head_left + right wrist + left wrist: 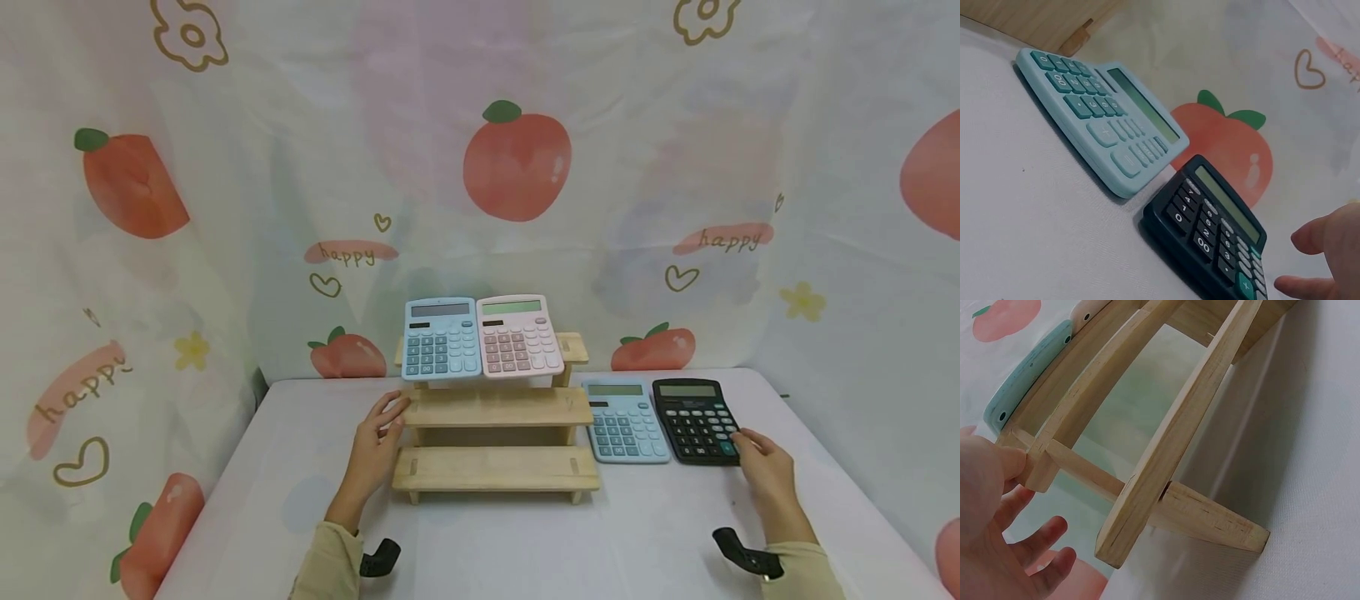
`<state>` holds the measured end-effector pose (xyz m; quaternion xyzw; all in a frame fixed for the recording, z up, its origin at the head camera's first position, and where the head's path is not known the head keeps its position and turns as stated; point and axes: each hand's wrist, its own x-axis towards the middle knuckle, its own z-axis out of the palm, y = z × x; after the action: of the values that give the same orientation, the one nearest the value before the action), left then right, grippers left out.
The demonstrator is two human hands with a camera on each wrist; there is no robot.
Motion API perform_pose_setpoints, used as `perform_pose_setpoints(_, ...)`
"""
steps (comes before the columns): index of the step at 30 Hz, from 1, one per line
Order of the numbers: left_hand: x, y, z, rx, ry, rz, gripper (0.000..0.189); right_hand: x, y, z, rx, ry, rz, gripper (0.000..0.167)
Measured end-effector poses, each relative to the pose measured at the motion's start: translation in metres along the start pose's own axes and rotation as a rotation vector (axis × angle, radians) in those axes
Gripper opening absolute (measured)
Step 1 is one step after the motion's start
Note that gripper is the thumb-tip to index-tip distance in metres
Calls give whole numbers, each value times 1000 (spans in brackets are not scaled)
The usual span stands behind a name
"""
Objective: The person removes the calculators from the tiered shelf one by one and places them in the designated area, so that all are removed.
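Note:
A three-tier wooden stand [495, 468] stands on the table. My left hand [375, 446] is at the left end of its middle tier; in the left wrist view, thumb and forefinger pinch that end, the other fingers spread. On the top tier lean a blue calculator [441, 340] and a pink calculator [519, 337], side by side. Right of the stand, a second blue calculator [626, 425] and a black calculator [696, 423] lie on the table. My right hand [768, 475] is beside the black one's right edge, fingertips close to it and parted in the right wrist view.
A white cloth covers the table [510, 550]. Behind and at both sides hangs a fruit-printed backdrop [600, 167]. Each wrist carries a black strap or mount, the left mount [380, 558] and the right mount [746, 555], close over the table.

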<state>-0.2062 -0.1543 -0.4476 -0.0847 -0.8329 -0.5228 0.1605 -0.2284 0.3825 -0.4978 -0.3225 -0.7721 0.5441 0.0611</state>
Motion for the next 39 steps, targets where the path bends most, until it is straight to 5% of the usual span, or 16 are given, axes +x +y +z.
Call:
perform_pose_setpoints(4,1,0,-1,-21,-2,-13,33,1,0,0,0,-5,0,66)
perform_pose_setpoints(15,9,-47,9,-17,10,21,34,-3,-2,-1,-30,-6,-15,66)
perform_pose_setpoints(27,7,-40,8,-19,2,1,35,-4,-7,-2,-70,25,-63,65)
perform_pose_setpoints(34,9,-46,9,-7,15,16,34,66,38,5,-95,79,-139,68)
perform_pose_setpoints(36,9,-46,9,-6,16,13,34,64,35,9,-111,87,-156,68)
perform_pose_setpoints(39,9,-47,10,-6,13,18,34,34,13,14,-117,96,-189,64)
